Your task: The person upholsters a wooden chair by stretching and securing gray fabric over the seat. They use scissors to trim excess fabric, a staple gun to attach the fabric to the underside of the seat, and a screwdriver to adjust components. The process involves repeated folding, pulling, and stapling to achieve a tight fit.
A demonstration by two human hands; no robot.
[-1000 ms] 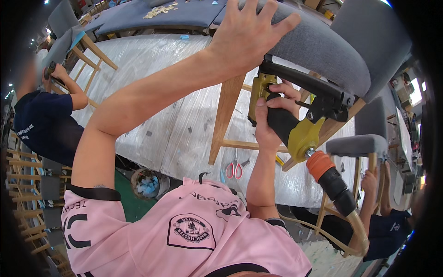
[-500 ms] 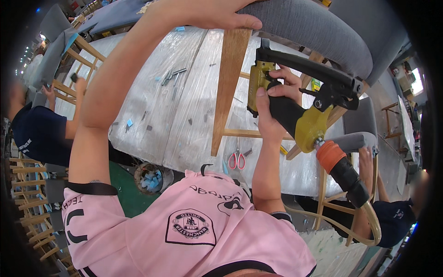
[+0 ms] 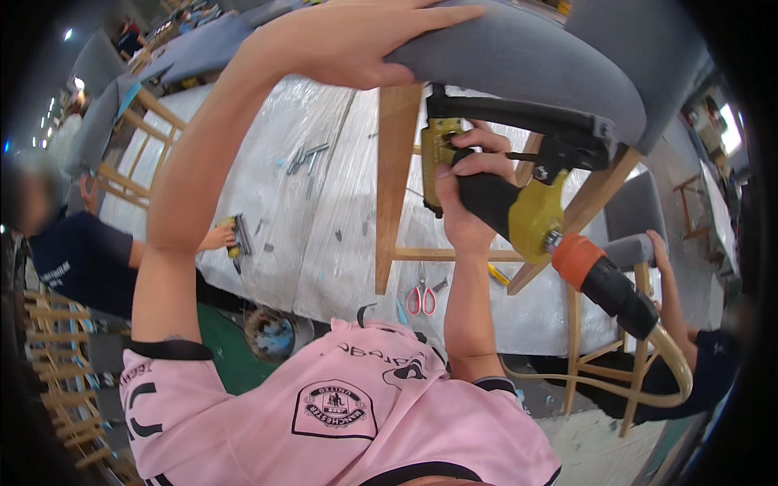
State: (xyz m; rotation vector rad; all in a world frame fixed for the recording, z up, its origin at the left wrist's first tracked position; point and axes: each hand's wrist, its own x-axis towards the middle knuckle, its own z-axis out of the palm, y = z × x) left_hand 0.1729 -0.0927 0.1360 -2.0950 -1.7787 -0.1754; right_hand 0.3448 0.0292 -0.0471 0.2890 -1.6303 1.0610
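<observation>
A chair with a grey fabric seat and wooden legs stands in front of me on a film-covered table. My left hand lies over the seat's edge with its fingers stretched out, above a wooden leg. Under the seat, my right hand grips the black handle of a yellow and black air staple gun. The gun's nose is up against the underside of the seat edge, just beside that leg; the exact contact point is hard to see. An air hose trails from its orange coupling.
Red-handled scissors and loose staple strips lie on the table. A bin with blue scraps stands at its near edge. At left a co-worker holds another tool; at right another co-worker handles a chair.
The staple gun and my right hand have moved left and up to the seat edge. My left hand has shifted left and slightly down. The left co-worker's hand now holds a tool over the table.
</observation>
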